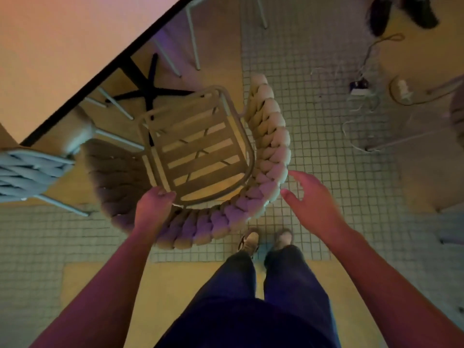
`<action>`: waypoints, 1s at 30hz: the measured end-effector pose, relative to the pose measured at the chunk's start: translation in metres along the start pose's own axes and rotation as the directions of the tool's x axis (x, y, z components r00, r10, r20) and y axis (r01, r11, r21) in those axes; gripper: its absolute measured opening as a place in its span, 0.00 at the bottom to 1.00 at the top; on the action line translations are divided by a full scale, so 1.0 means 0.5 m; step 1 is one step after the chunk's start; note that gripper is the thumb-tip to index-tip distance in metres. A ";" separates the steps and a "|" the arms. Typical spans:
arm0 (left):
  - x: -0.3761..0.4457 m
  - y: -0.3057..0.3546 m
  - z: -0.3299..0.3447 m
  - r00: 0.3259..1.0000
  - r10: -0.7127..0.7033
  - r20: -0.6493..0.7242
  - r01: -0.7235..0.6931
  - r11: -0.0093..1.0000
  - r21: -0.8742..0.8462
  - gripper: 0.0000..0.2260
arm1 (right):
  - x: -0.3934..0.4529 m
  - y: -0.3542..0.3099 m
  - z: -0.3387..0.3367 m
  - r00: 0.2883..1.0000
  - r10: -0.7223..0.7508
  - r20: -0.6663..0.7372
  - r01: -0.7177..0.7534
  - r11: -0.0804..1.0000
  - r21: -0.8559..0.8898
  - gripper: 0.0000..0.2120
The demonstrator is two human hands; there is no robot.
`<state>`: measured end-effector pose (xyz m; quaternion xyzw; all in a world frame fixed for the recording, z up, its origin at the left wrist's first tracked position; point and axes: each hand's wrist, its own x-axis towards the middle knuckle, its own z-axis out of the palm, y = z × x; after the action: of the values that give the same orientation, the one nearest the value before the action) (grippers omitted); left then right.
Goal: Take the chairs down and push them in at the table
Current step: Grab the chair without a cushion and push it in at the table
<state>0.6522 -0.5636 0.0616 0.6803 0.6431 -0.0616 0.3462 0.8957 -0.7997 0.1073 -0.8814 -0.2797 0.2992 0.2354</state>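
Note:
A chair [200, 151] with a slatted seat and a thick braided curved backrest [271, 156] stands on the floor right in front of me, its seat front pointing toward the table [65, 46] at the upper left. My left hand [153, 209] grips the backrest on its left side, fingers curled over the rim next to the seat. My right hand [313, 199] hovers just to the right of the backrest with fingers spread, close to the braid but holding nothing. My legs and shoes [266, 239] are just behind the chair.
A second braided chair [27, 172] sits at the left edge by the table. The table's black cross base [150, 91] and other chair legs [193, 41] lie beyond. Cables and a power strip [361, 89] litter the tiled floor at right. Someone's shoes [401, 13] show at top right.

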 end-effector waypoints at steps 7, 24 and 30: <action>0.065 0.014 0.007 0.952 -0.152 -0.265 0.141 0.988 -0.059 0.18 | 0.268 -0.013 -0.016 0.985 -0.165 0.048 0.169 0.981 -0.090 0.28; 0.302 -0.105 -0.110 0.790 -0.415 -0.452 0.428 0.900 -0.079 0.28 | 0.566 -0.074 0.069 0.977 -0.200 0.078 0.215 0.920 -0.327 0.37; 0.299 -0.136 -0.111 0.821 -0.378 -0.429 0.400 0.916 -0.040 0.30 | 0.568 -0.078 0.064 0.974 -0.215 0.064 0.224 0.908 -0.355 0.38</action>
<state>0.5946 -0.4129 -0.0022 0.5403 0.8263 0.0031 0.1590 1.0496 -0.5831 -0.0048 -0.8690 -0.4297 0.2247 0.0989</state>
